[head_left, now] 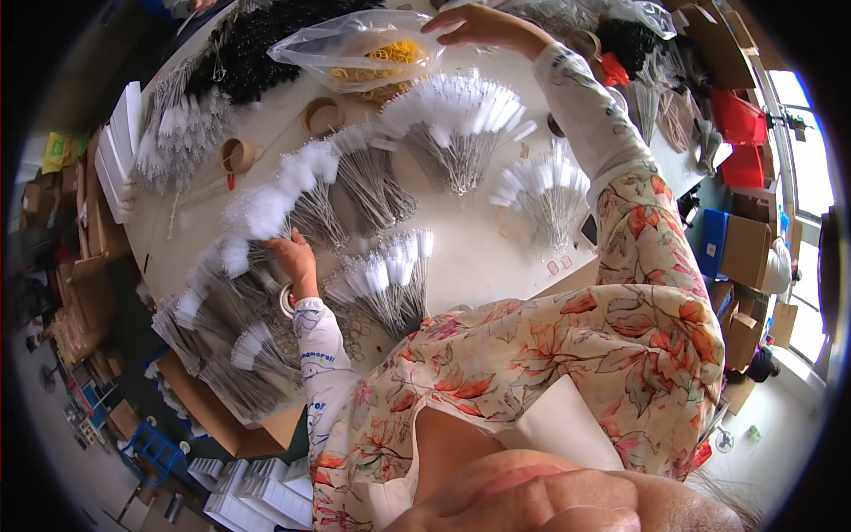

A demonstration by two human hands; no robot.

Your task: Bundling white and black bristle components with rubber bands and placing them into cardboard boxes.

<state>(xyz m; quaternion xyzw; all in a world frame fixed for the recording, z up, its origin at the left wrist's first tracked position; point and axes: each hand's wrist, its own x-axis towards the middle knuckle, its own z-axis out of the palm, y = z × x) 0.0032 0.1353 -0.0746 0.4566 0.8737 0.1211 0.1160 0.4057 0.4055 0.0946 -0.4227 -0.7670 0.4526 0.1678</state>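
My left hand (298, 262) lies at the curved row of wire-stemmed white brushes (257, 206), touching the brushes at its fingertips. Its thumb and a finger stand apart; the other fingers are partly hidden. Stretched out to the far side, my right hand (490, 28) hovers by the mouth of a clear plastic bag (306, 46), fingers spread and holding nothing. Yellow rubber bands (394, 55) fill the bag. Fanned brush bundles (456, 111) lie just this side of it. Another bundle (381, 277) rests near the table's front edge, close to my left forearm.
Two cardboard tape cores (323, 116) stand on the white table (470, 222). Black-bristled brushes (266, 49) are heaped at the far left. On the right lies a smaller brush bundle (545, 199), with a phone (589, 230) beside my sleeve. An open carton (222, 417) sits below the left edge.
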